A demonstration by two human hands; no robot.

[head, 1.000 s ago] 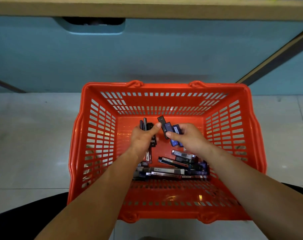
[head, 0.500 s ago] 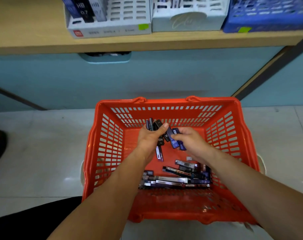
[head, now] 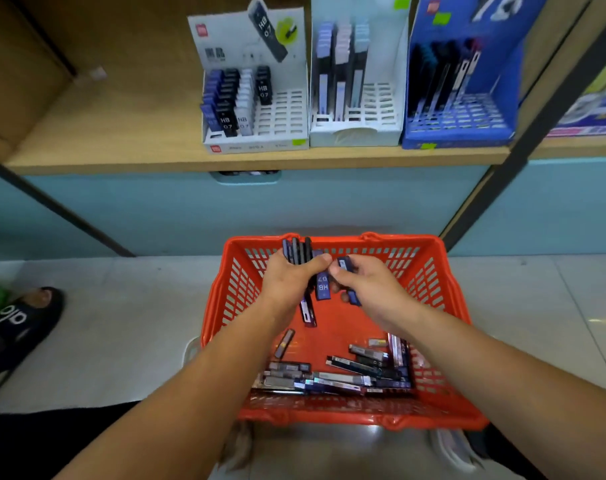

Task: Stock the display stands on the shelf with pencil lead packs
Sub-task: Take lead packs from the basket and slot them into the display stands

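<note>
My left hand (head: 287, 282) grips a bundle of dark and blue pencil lead packs (head: 299, 252) held upright above the orange basket (head: 443, 306). My right hand (head: 370, 289) pinches a blue lead pack (head: 344, 264) right beside that bundle. More lead packs (head: 339, 374) lie heaped at the near end of the basket floor. On the wooden shelf (head: 121, 140) stand three display stands: a white one (head: 280, 116) partly filled with HB 0.7 packs, a white middle one (head: 374, 105), and a blue one (head: 467, 116).
The basket sits on a pale tiled floor (head: 121, 323) in front of a light blue cabinet front (head: 294, 206). A dark shelf post (head: 523, 140) slants at the right. Someone's sandalled foot (head: 20, 323) is at the left. A cardboard box (head: 14, 64) occupies the shelf's left end.
The view has tilted upward, bringing the shelf and its three stands fully into sight. Both hands have lifted toward the basket's far rim with their packs.
</note>
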